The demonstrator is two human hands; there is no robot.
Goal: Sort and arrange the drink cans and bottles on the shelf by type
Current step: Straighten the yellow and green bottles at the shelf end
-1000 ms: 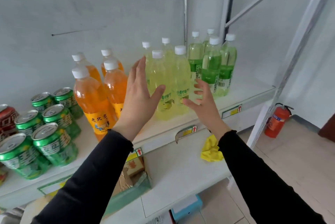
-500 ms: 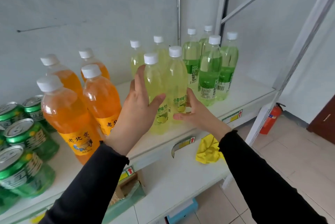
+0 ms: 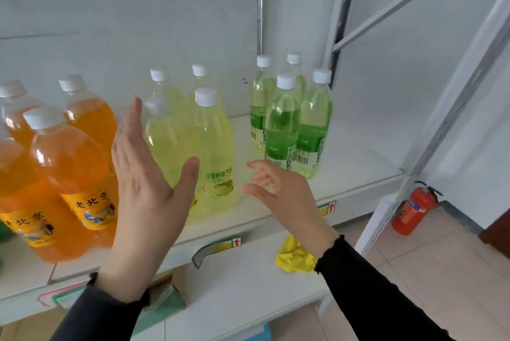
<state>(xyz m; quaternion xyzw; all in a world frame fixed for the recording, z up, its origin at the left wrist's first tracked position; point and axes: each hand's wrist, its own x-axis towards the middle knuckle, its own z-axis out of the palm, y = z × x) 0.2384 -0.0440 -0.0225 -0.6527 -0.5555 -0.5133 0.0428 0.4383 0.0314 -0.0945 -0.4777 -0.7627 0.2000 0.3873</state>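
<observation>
Several yellow lime-drink bottles (image 3: 214,153) stand grouped in the middle of the white shelf (image 3: 356,164). To their left stand several orange soda bottles (image 3: 74,172); to their right, several green-labelled bottles (image 3: 284,131). My left hand (image 3: 146,191) is flat with straight fingers, just left of the yellow group and in front of one bottle. My right hand (image 3: 281,191) hovers with loosely spread fingers between the yellow and green groups, holding nothing. Whether either hand touches a bottle is unclear.
A lower shelf (image 3: 248,285) carries a crumpled yellow cloth (image 3: 294,258) and a cardboard box (image 3: 162,296). A red fire extinguisher (image 3: 414,208) stands on the tiled floor at the right, beside the rack's upright post (image 3: 452,109).
Both hands have come away from the front yellow bottles and spread apart. The view has shifted right, so the green cans at the left are out of frame.
</observation>
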